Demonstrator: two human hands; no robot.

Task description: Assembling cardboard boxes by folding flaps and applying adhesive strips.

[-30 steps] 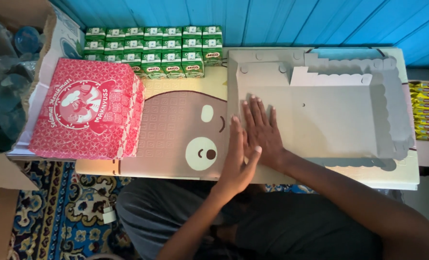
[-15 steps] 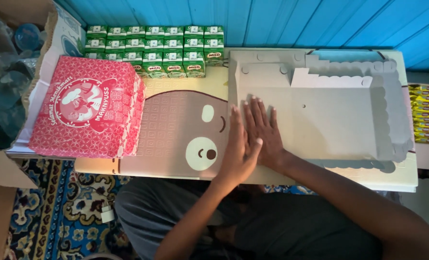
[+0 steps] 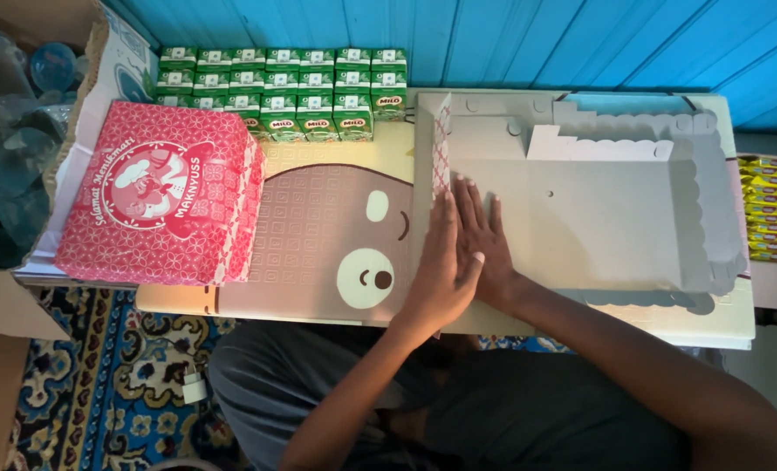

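A flat grey cardboard box blank with scalloped edges lies on a low table printed with a brown bear face. My right hand presses flat on the blank's floor near its left edge. My left hand stands on edge beside it, pushing the blank's left flap upright; the flap's outer side shows a pink pattern. Neither hand grips anything.
A folded pink patterned box sits on the table's left. Rows of small green drink cartons line the blue wall. Yellow packets are stacked at the right, clear plastic bottles at the left. A patterned rug lies below.
My left hand has slid forward along the left fold and the pink-backed flap has risen from flat to nearly upright. My right hand has stayed pressed on the blank.
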